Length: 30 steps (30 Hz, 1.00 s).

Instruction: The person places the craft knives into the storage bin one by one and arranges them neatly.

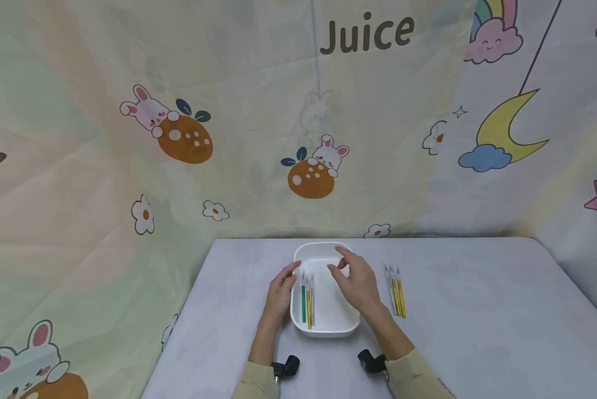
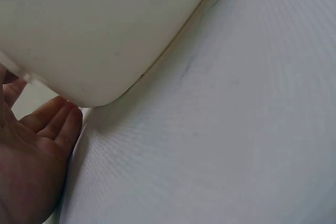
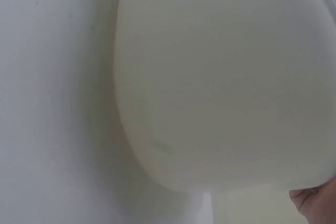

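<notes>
A white tray [image 1: 330, 326] with rounded corners stands on the table. Along its left inside lie three slim, pen-like sticks, one green [image 1: 304, 303], one yellow [image 1: 309, 310] and one pale [image 1: 313, 302], their pointed tips facing away. My left hand [image 1: 279, 291] rests at the tray's left rim; in the left wrist view its fingers [image 2: 67, 129] lie against the outer wall, loosely extended. Over the tray's right side hovers my right hand [image 1: 359, 282], thumb and index finger bent with a gap between them and nothing held. The right wrist view mostly shows the tray's outer wall [image 3: 231, 87].
More pen-like sticks [image 1: 398, 293], yellow and pale, lie side by side on the table to the right of the tray. A white cloth [image 1: 478, 310] covers the table. Behind it hangs a printed curtain [image 1: 258, 111]. Each wrist carries a small black camera [image 1: 286, 367].
</notes>
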Available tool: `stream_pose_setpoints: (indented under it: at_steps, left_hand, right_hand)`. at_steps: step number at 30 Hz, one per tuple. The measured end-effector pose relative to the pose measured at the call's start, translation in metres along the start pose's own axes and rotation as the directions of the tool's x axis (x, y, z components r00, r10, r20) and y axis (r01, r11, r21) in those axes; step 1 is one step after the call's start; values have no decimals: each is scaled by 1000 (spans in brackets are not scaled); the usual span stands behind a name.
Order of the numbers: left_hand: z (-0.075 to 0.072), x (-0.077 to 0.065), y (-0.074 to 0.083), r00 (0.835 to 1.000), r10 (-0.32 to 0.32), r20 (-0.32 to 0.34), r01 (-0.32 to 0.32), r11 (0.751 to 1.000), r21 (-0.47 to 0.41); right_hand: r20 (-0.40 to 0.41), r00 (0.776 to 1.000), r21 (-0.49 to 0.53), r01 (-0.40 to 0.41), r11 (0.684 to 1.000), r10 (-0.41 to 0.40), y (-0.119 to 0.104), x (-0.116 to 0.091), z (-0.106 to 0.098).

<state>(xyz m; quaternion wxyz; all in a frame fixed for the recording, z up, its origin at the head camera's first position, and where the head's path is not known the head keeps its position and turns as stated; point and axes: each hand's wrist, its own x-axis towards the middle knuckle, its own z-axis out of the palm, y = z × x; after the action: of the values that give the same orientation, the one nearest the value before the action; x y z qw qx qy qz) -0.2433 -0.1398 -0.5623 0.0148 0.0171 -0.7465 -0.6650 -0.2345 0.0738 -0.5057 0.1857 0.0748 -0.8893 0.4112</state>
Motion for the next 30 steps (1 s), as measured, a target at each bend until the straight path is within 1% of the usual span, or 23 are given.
stream_pose_setpoints:
  at_steps: [7,13,22,30]
  left_hand:
    - [0,0,0,1000,1,-5,0,1000,5]
    - [0,0,2,1000,1,-5,-1,1000,-2]
    - [0,0,-2,1000,-7,-2,7,1000,-2]
    - [0,-1,-1,1000,-6,3,6,1000,0]
  right_hand:
    - [1,999,1,-52,999,52,4,3,-8]
    - [-13,997,-2,-79,997,79,14,7,-15]
    - [-35,998,17,-55,998,55,27,9,-26]
    - [-34,995,-20,-92,996,92,36,12,-33]
